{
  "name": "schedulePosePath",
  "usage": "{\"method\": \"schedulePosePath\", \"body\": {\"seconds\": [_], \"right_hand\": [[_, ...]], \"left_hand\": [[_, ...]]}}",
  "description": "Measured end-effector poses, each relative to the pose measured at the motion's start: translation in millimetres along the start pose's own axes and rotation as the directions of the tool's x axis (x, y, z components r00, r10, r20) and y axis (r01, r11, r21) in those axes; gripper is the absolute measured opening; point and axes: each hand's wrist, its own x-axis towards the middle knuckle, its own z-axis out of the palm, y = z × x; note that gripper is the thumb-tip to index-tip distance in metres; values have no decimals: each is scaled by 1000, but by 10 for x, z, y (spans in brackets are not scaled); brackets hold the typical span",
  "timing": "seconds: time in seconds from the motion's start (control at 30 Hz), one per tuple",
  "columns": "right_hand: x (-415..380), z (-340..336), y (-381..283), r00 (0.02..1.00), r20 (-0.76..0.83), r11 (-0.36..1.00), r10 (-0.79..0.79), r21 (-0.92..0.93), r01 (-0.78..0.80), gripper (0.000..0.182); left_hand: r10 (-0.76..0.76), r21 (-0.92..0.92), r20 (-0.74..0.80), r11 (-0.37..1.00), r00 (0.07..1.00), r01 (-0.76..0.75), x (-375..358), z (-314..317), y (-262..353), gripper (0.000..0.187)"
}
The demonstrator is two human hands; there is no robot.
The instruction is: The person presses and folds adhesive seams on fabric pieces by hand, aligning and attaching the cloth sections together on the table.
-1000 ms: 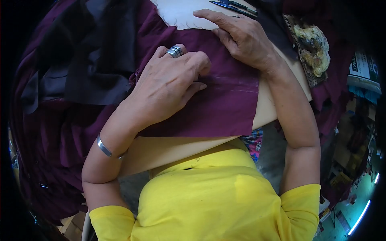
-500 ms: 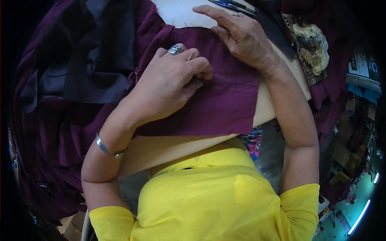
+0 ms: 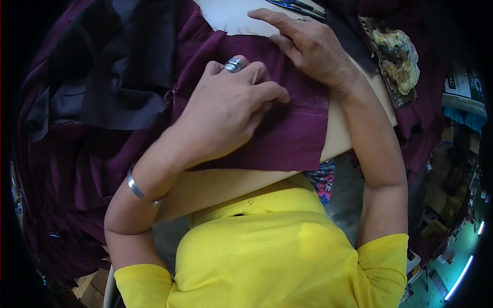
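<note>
A maroon cloth (image 3: 292, 146) lies spread over a pale board (image 3: 231, 190) in front of me. My left hand (image 3: 231, 105), with a ringed finger, rests on the cloth, its fingers curled and the index bent toward the right. Whatever the thumb and fingertips pinch is hidden under the hand. A faint pale line crosses the cloth right of these fingertips. My right hand (image 3: 318, 51) is by the cloth's upper right edge, index finger stretched out and thumb apart, holding nothing visible. A white surface (image 3: 226, 18) shows beyond the cloth, near the right index finger.
Black cloth (image 3: 123, 102) lies over more maroon fabric (image 3: 77, 174) on the left. Dark slim tools with blue parts (image 3: 295, 7) sit at the top edge. A crumpled yellowish lump (image 3: 400, 59) rests on a worn strip at the right.
My left hand has slid to the right across the maroon cloth, and the cloth has shifted slightly. My right hand has barely moved.
</note>
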Motion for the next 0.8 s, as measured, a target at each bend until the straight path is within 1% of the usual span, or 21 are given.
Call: {"method": "schedulePosePath", "body": {"seconds": [0.03,0.07,0.1,0.13,0.2,0.23,0.3,0.33,0.4,0.43,0.5,0.53,0.6,0.7,0.8], "right_hand": [[-3,-10,17,999,-21,999,-32,8,32,44],[-11,-13,23,1000,-13,1000,-29,3,29,44],[-22,-12,29,1000,-4,1000,-26,-2,26,44],[-28,-11,31,1000,4,1000,-23,-9,23,44],[-15,-1,12,996,-48,997,-74,-20,73,43],[-12,7,2,992,-73,995,-98,-27,97,42],[-2,5,-13,993,-71,995,-96,-11,95,41],[-5,0,-18,993,-70,996,-94,-3,94,40],[-22,-6,-28,999,-37,999,-38,-2,38,40],[-28,-12,-38,1000,-21,1000,-10,-2,10,40],[-45,-56,-71,1000,21,1000,-12,-25,12,40],[-51,-71,-84,999,45,999,-13,-35,15,40],[-69,-42,-100,999,36,998,-32,-47,34,41],[-76,-19,-95,997,-15,996,-71,-57,70,43],[-94,-1,-57,996,-33,995,-80,-68,77,45]], "left_hand": [[10,-8,-61,1000,998,-11,14,64,34,12],[19,-16,-122,1000,992,-21,29,112,62,11],[-4,18,-100,1000,995,6,42,134,81,11],[-10,1,-66,1000,998,10,49,128,75,11],[-15,-33,0,999,1000,15,81,94,62,10],[-18,-51,58,999,998,21,88,56,70,10],[-18,-84,176,996,984,34,97,-20,90,10],[2,-48,102,999,995,3,94,8,107,10],[49,31,-45,998,998,-47,82,113,155,11],[35,27,-57,999,998,-34,82,149,182,12],[10,17,-82,1000,997,-8,93,197,224,14],[-3,12,-69,1000,998,4,100,203,227,14],[-30,4,-45,1000,999,30,110,211,226,13],[18,-67,-21,998,1000,-20,117,198,179,11],[-6,-131,100,991,995,19,134,110,145,9]]}}
